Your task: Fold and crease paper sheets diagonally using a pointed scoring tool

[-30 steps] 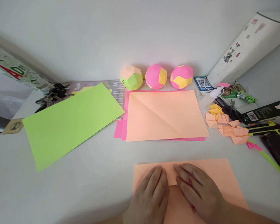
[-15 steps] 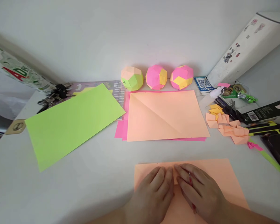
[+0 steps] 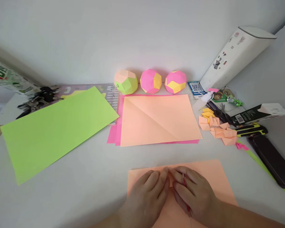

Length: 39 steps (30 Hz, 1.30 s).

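On the white surface (image 3: 73,193), the left hand (image 3: 147,193) and right hand (image 3: 197,193) sit close together, fingertips down on a flat peach paper sheet (image 3: 213,177), the right gripping a slim red tool (image 3: 184,181). Even pressure should prevent slipping; leftward and past the sheet's far edge lies room to move.

The white table (image 3: 85,186) had a green sheet (image 3: 61,129) on the left, three balls (image 3: 150,81) at the back, a peach sheet (image 3: 216,179) in front, and folded bits (image 3: 223,132) and a black case (image 3: 270,161) on the right.
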Available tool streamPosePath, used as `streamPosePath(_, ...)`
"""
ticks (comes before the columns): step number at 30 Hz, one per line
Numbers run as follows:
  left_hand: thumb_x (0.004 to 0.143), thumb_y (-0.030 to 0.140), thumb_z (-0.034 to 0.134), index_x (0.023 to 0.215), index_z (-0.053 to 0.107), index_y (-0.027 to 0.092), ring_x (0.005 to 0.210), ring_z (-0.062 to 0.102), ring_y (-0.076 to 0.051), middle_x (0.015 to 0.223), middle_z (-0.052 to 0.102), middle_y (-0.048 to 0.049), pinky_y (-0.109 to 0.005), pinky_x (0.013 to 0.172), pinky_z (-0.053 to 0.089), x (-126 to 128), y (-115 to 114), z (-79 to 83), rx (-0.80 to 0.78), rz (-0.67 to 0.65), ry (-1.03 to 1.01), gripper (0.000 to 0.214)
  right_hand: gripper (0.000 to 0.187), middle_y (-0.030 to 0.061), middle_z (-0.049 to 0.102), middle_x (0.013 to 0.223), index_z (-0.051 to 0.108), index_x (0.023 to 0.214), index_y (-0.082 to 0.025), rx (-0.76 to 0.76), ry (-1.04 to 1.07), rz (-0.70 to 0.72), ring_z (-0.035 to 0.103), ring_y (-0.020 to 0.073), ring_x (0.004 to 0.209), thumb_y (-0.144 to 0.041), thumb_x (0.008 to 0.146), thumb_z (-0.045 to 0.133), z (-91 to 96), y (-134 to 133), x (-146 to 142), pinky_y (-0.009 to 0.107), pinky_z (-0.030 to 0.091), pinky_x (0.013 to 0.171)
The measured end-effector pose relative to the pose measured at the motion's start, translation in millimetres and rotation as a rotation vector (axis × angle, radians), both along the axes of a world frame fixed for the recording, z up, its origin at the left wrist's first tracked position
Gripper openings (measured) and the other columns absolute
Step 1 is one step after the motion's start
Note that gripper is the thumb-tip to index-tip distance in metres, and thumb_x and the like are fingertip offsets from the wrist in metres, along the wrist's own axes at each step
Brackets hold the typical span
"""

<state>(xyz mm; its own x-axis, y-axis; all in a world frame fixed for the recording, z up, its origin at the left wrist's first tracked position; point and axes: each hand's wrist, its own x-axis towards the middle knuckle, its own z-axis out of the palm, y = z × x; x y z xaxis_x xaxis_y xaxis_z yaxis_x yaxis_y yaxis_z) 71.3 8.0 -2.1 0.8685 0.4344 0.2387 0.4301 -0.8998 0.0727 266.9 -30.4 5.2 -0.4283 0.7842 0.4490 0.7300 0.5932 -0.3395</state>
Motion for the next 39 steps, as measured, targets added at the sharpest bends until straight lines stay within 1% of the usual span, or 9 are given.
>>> streamPosePath(5,0.084,0.013,0.048,0.112,0.057,0.009,0.092,0.056,-0.02,0.122,0.06,-0.0104,-0.033,0.084,0.045,1,0,1.2,0.019,-0.003,0.008,0.03,0.016,0.0115,0.069,0.09,0.059,0.072,-0.015,-0.049,0.055,0.027,0.058,0.0228,0.085,-0.001,0.077,0.056,2.7,3,1,0.035,0.055,0.065)
streamPosePath(8,0.083,0.016,0.052,0.105,0.058,0.012,0.09,0.055,-0.02,0.125,0.059,-0.0108,-0.034,0.082,0.043,2,0,2.6,0.033,-0.01,0.047,0.023,0.013,0.0083,0.067,0.084,0.057,0.074,-0.018,-0.168,0.226,0.053,0.057,0.0206,0.079,-0.009,0.082,0.053,7.2,9,5,0.036,0.053,0.067)
streamPosePath(10,0.082,0.02,0.056,0.1,0.058,0.013,0.087,0.054,-0.019,0.13,0.055,-0.012,-0.035,0.08,0.042,3,1,4.0,0.042,-0.033,0.084,0.019,0.018,0.0056,0.065,0.077,0.058,0.079,-0.02,-0.309,0.411,0.019,0.058,0.019,0.076,-0.018,0.09,0.044,10.1,13,10,0.035,0.052,0.068)
streamPosePath(14,0.078,0.025,0.062,0.09,0.057,0.016,0.079,0.05,-0.018,0.139,0.046,-0.0112,-0.035,0.073,0.039,3,2,6.7,0.025,-0.091,0.167,0.016,0.047,0.0051,0.061,0.079,0.06,0.095,-0.021,-0.717,0.716,-0.157,0.059,0.0181,0.077,-0.041,0.099,0.017,13.7,17,19,0.034,0.05,0.069)
streamPosePath(17,0.077,0.026,0.062,0.087,0.056,0.017,0.078,0.048,-0.019,0.141,0.044,-0.0106,-0.035,0.07,0.036,3,2,7.5,0.01,-0.102,0.193,0.015,0.044,0.0013,0.054,0.072,0.057,0.098,-0.022,-0.937,0.763,-0.204,0.052,0.0139,0.062,-0.047,0.098,0.021,15.1,22,21,0.026,0.046,0.053)
streamPosePath(19,0.077,0.027,0.063,0.088,0.055,0.018,0.078,0.047,-0.019,0.142,0.043,-0.0107,-0.035,0.07,0.035,2,1,7.2,0.007,-0.098,0.209,0.017,0.033,-0.0014,0.05,0.067,0.055,0.089,-0.021,-1.004,0.687,-0.208,0.046,0.0107,0.054,-0.043,0.097,0.032,16.7,28,20,0.023,0.04,0.047)
streamPosePath(22,0.075,0.029,0.065,0.089,0.055,0.018,0.077,0.047,-0.019,0.144,0.04,-0.0107,-0.036,0.068,0.034,3,1,5.8,0.001,-0.103,0.225,0.02,0.026,-0.0012,0.05,0.065,0.053,0.074,-0.02,-0.908,0.58,-0.167,0.045,0.0102,0.055,-0.032,0.094,0.042,18.1,36,20,0.022,0.039,0.05)
streamPosePath(29,0.072,0.031,0.067,0.09,0.056,0.019,0.079,0.046,-0.02,0.144,0.041,-0.0095,-0.036,0.07,0.035,2,2,5.9,0.013,-0.102,0.211,0.025,0.011,-0.0049,0.049,0.06,0.05,0.073,-0.021,-0.704,0.447,-0.163,0.035,0.0063,0.045,-0.013,0.081,0.05,4.9,29,24,0.02,0.031,0.044)
streamPosePath(39,0.073,0.032,0.067,0.085,0.056,0.019,0.082,0.047,-0.02,0.137,0.049,-0.0086,-0.037,0.076,0.034,4,4,9.4,0.006,-0.093,0.132,0.021,0.015,-0.0043,0.054,0.063,0.044,0.072,-0.022,-0.579,0.399,-0.157,0.047,0.0083,0.051,-0.009,0.077,0.049,-3.9,27,21,0.02,0.035,0.048)
